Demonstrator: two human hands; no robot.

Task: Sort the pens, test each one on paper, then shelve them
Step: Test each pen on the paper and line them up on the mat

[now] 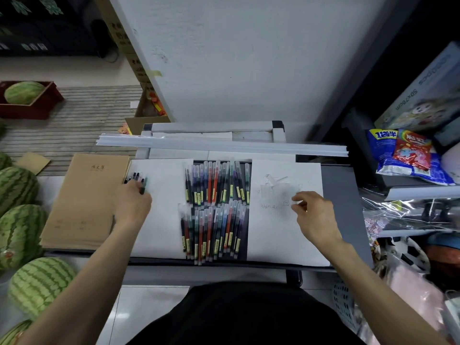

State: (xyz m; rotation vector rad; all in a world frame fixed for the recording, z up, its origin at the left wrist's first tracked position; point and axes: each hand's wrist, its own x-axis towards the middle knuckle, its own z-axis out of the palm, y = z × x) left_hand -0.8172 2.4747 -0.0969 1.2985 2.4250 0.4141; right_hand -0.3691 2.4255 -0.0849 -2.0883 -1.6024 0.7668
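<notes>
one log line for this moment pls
phase: sorting | left hand: grips dark pens over left sheet | right hand: above scribbled sheet, grip unclear | pen rows: between sheets

light: dim, cool, even | blur: right hand (pixel 315 215) smeared | edges: wide-angle bowing

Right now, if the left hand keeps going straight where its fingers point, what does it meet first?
The small bunch of dark pens at the top-left corner of the left paper sheet. The left hand looks to be touching them already, though depth is unclear.
</notes>
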